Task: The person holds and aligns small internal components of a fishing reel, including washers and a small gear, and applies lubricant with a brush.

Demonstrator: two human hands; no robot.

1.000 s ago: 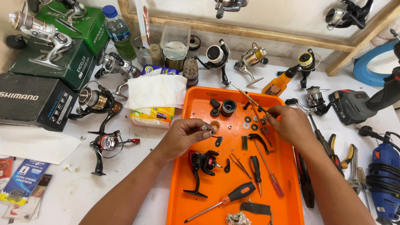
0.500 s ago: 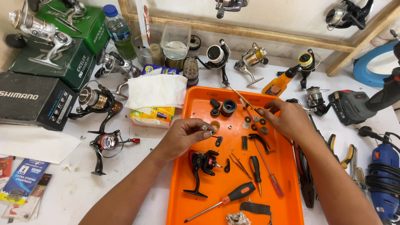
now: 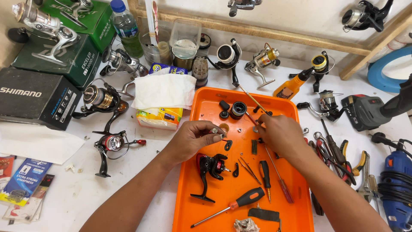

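Observation:
My left hand (image 3: 191, 139) hovers over the left side of the orange tray (image 3: 206, 92). Its fingertips pinch a small metal reel part with a red bit (image 3: 216, 132). My right hand (image 3: 281, 135) is over the tray's middle, fingers curled down onto small loose parts (image 3: 256, 128). A thin metal rod (image 3: 251, 99) runs out from under it toward the tray's far rim. Whether this hand grips anything is hidden. A black and red reel body (image 3: 210, 167) lies in the tray just below my left hand.
The tray also holds a black spool (image 3: 237, 109) and three screwdrivers (image 3: 240, 202). Left of it are several fishing reels (image 3: 101, 96), a tissue pack (image 3: 161, 116) and boxes (image 3: 34, 99). To the right lie pliers (image 3: 352, 165), a blue power tool (image 3: 397, 180) and an orange bottle (image 3: 292, 88).
My right hand has moved left and slightly nearer, from the tray's right side toward its middle. My left hand has kept its place with the small part.

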